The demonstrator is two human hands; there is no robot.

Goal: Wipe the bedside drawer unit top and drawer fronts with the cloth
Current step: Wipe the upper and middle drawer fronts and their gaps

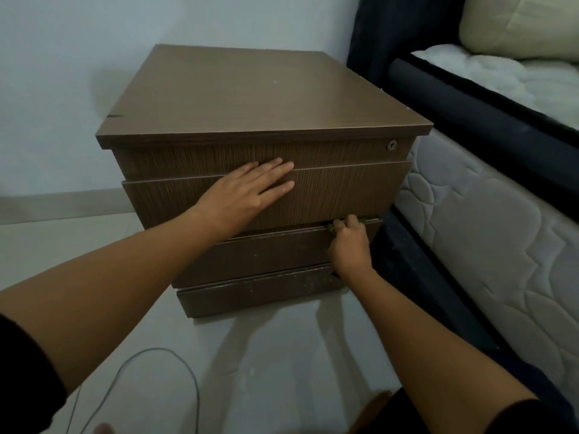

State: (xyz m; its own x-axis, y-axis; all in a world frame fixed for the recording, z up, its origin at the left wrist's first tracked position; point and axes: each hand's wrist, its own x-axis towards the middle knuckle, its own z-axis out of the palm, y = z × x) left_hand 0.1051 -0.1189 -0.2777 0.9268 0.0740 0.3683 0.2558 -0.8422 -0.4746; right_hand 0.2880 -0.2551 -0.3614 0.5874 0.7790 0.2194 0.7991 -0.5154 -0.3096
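Observation:
The brown wooden drawer unit (250, 98) stands on the floor against the wall, its top bare. My left hand (247, 192) lies flat with straight fingers across the upper drawer fronts (344, 189). My right hand (349, 242) is curled around a small green cloth (330, 227) and holds it at the top edge of the third drawer front (266, 255), near its right end. Most of the cloth is hidden inside the fist. A fourth drawer front (260, 292) sits below, speckled with pale marks.
A bed with a dark frame (470, 98) and white quilted mattress (488, 233) stands close on the right of the unit. A thin grey cable (188, 371) loops on the pale floor in front. The wall (62, 89) is behind and to the left.

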